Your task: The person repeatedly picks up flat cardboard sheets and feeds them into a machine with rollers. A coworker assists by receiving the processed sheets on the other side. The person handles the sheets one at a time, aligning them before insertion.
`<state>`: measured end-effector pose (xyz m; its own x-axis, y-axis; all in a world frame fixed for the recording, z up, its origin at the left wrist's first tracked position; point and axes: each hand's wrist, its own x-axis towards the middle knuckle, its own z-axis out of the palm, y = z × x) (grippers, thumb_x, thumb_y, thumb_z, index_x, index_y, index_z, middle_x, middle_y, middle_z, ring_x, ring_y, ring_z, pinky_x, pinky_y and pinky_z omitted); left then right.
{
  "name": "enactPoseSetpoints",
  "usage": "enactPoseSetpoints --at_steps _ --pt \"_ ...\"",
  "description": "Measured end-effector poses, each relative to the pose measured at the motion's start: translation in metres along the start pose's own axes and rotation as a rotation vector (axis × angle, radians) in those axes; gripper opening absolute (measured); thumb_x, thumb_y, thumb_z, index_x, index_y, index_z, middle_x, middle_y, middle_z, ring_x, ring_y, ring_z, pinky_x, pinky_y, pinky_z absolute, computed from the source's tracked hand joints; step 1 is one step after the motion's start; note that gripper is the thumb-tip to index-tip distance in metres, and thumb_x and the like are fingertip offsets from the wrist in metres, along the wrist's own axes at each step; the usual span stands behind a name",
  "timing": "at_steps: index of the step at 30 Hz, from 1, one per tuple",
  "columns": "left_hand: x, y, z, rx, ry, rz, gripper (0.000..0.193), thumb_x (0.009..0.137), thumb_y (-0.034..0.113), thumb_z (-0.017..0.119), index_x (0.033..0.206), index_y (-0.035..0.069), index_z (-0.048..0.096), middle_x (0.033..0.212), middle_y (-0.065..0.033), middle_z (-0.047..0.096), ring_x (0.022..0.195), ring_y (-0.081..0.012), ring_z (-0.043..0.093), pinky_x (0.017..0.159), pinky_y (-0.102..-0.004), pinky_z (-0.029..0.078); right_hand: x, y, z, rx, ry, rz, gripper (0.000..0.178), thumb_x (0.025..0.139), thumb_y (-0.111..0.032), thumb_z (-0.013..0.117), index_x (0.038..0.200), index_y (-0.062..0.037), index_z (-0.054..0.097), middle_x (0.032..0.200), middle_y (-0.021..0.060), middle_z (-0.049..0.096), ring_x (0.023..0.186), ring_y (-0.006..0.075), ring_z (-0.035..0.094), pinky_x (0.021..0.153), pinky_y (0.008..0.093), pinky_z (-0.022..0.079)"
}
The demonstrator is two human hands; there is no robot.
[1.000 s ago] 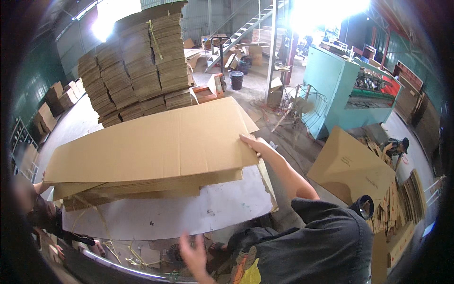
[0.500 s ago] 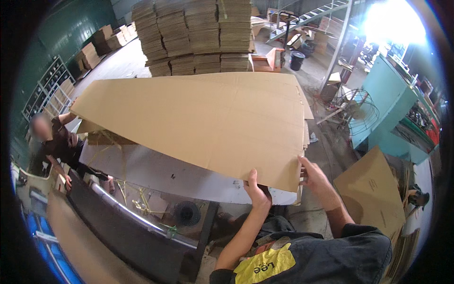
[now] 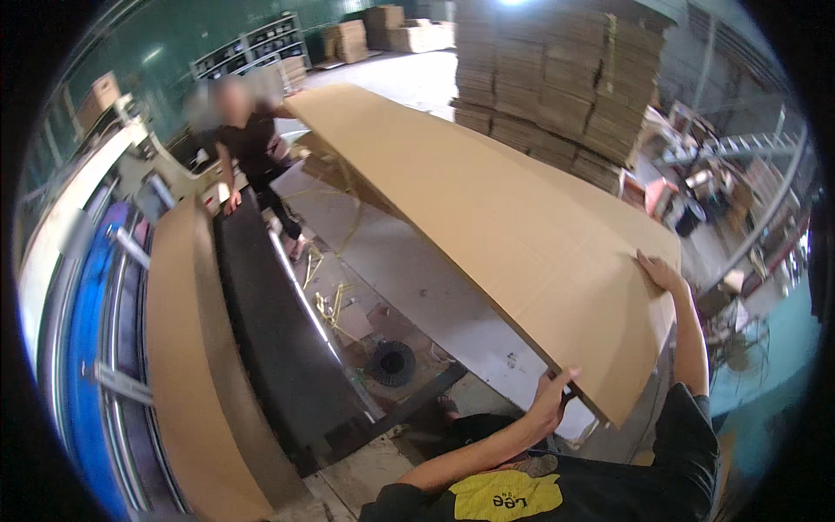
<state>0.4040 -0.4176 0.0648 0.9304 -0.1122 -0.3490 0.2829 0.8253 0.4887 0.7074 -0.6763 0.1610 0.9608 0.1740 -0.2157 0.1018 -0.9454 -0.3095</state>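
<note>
- While the left hand [image 3: 551, 402] is pinching the near edge of the cardboard sheet [image 3: 496, 226], thumb on top, the right hand [image 3: 661, 271] is laying its fingers over the top face by the right end; cannot tell whether its thumb is gripping underneath.
- Sheet is stretching slantwise above the white table [image 3: 409, 270], partly hiding it; a co-worker [image 3: 252, 143] is reaching to its far end.
- Change over the last half second: view is turning leftward, bringing more of the black bed [image 3: 278, 322] into sight; hands are now standing farther apart.
- Meaning (judgement): wider spacing is probably steadying the near end, the co-worker seemingly supporting the other.
- Cardboard stack [image 3: 557, 96] is standing beyond the sheet.
</note>
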Motion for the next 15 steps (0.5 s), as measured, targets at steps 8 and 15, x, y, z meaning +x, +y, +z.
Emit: enactPoseSetpoints --at_steps 8,15 --pt "-0.058 0.012 0.017 0.087 -0.065 0.164 0.068 0.088 0.032 0.074 0.137 -0.003 0.043 0.129 -0.0144 0.056 0.122 -0.0234 0.054 0.107 -0.0407 0.043 0.0 -0.016 0.013 0.209 -0.052 0.018 0.096 0.092 -0.079 0.04 0.14 0.0025 0.056 0.143 0.0228 0.055 0.133 0.033 0.052 0.114 0.0386 0.035" --pt "-0.079 0.0 0.016 0.085 0.144 0.29 0.066 0.09 0.028 0.073 0.137 -0.004 0.04 0.124 -0.0138 0.058 0.119 -0.0226 0.055 0.104 -0.0373 0.044 -0.02 -0.057 0.021 0.424 0.026 0.003 0.094 0.091 -0.071 0.058 0.151 -0.0008 0.043 0.149 0.014 0.051 0.133 0.0254 0.051 0.11 0.034 0.041"
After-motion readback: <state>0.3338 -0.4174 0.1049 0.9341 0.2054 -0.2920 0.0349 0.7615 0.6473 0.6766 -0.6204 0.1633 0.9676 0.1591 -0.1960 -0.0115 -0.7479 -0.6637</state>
